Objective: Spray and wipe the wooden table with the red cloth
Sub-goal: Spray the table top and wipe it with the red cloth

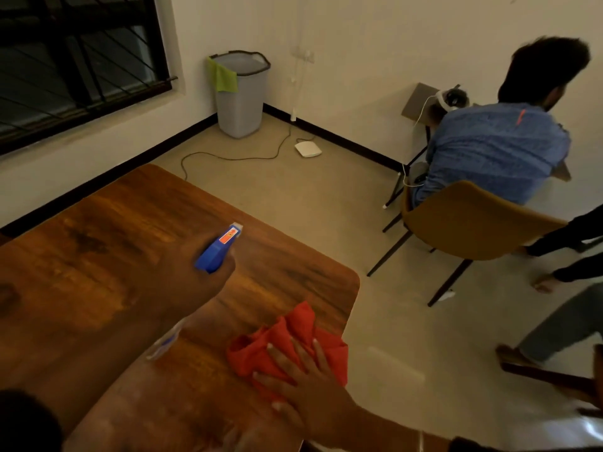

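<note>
the wooden table [107, 256] fills the lower left of the head view, its rounded corner pointing toward the floor at right. the surface is dark brown with visible grain, and a paler, dull patch is seen on the near part.

a person in a blue shirt [496, 151] is seated well apart from the table on a mustard chair [470, 220], back turned, at a small desk against the far wall. a grey bin [241, 99] is placed in the room corner, with a green cloth [223, 76] draped over its rim. a white flat device [308, 149] lies on the floor near the bin, with a dark cable [228, 157] running from it.

the left hand [192, 275] is held above the table, fingers curled round the neck of a spray bottle [219, 247]. the blue trigger head is pointed away from the camera, toward the far edge of the table; the clear body of the bottle is seen blurred below the wrist.

the red cloth [261, 350] is bunched on the table near the right edge, close to the rounded corner. it is pressed down by the right hand [310, 389], which is laid flat on it with fingers straight and spread; nothing is gripped. the cloth is in contact with the table surface, and part of it protrudes beyond the fingertips.
</note>
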Available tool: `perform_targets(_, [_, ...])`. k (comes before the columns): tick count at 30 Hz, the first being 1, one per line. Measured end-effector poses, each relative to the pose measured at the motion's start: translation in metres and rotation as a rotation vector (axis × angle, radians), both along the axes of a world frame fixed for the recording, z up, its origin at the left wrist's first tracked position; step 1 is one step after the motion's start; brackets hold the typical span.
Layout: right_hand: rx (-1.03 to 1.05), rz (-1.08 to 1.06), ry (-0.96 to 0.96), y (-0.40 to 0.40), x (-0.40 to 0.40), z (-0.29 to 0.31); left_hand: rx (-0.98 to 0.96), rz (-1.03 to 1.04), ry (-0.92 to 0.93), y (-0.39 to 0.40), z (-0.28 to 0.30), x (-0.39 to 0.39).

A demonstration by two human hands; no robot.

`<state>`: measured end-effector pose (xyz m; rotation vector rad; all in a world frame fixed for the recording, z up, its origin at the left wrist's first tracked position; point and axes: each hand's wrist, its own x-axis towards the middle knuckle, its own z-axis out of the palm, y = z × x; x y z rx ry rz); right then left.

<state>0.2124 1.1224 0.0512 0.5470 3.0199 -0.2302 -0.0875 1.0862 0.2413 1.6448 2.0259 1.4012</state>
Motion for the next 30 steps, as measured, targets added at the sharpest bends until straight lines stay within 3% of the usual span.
perform_targets(2, [0.007, -0.055, -0.016, 0.032, -0.002, 0.008, -0.02, -0.012, 0.02, 0.0, -0.002, 0.002])
perform_targets(7, [-0.142, -0.511, -0.063, 0.133, -0.033, 0.037, -0.066, -0.012, 0.033, -0.015, -0.008, 0.003])
perform_targets(11, [-0.19, -0.623, -0.044, 0.111, -0.05, 0.036, -0.076, 0.0, 0.016, -0.042, -0.006, 0.009])
perform_targets(15, [-0.189, -0.364, -0.118, 0.031, -0.03, 0.031, -0.089, 0.035, 0.006, -0.065, 0.006, 0.009])
perform_targets(19, [-0.262, 0.178, -0.196, -0.055, 0.013, 0.03, -0.103, 0.043, -0.016, -0.097, 0.017, -0.005])
perform_targets(22, [-0.142, 0.531, -0.246, -0.07, 0.012, 0.03, -0.088, 0.047, 0.003, -0.123, 0.02, -0.014])
perform_targets(25, [-0.057, 0.588, -0.217, -0.062, -0.025, 0.028, -0.052, 0.097, 0.001, -0.15, 0.02, -0.025])
perform_targets(30, [-0.025, 0.415, -0.156, -0.1, -0.156, 0.019, -0.046, 0.218, 0.01, -0.196, 0.013, -0.037])
